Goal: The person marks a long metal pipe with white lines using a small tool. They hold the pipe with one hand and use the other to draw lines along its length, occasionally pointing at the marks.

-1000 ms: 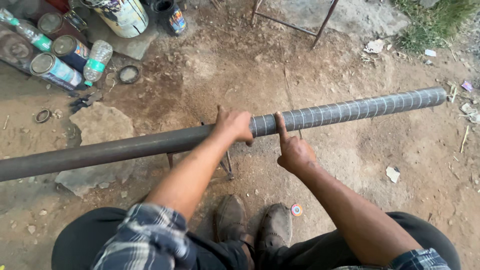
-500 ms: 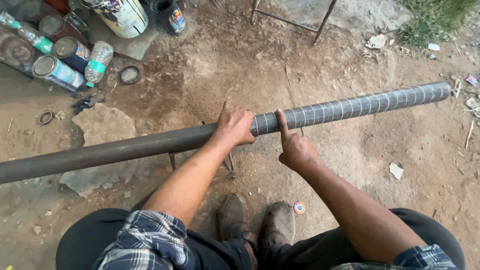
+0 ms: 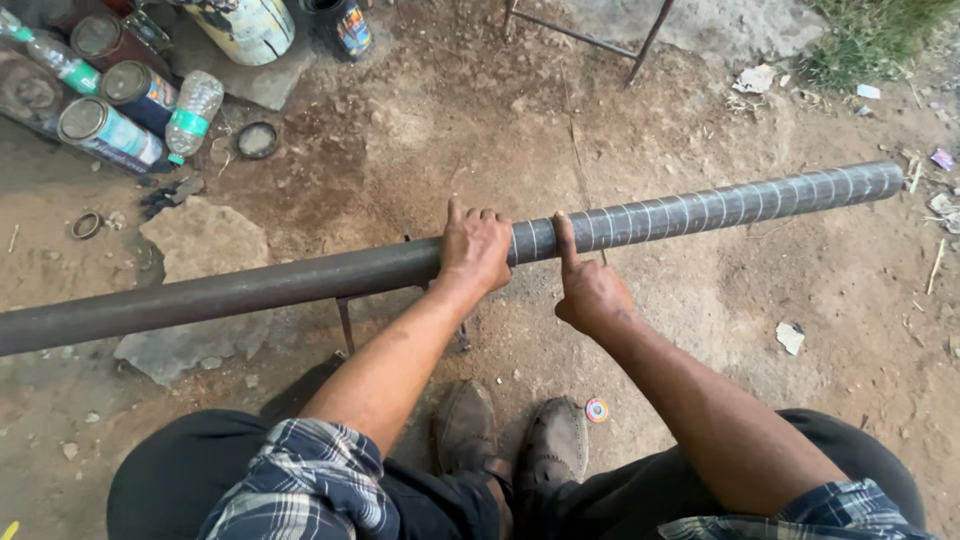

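A long dark metal pipe lies across the view from lower left to upper right, resting on a thin metal stand. Its right part is grey with evenly spaced pale lines drawn around it. My left hand is clamped over the pipe where the marked part starts. My right hand is a loose fist just to the right, its extended finger pressed against the pipe. Whether it holds a marker is hidden.
Paint cans, plastic bottles and a bucket crowd the upper left. A flat stone lies under the pipe. A metal frame stands at the top. My shoes rest on dirt ground with paper scraps.
Both hands stay at the same spot on the pipe. The view has shifted only slightly.
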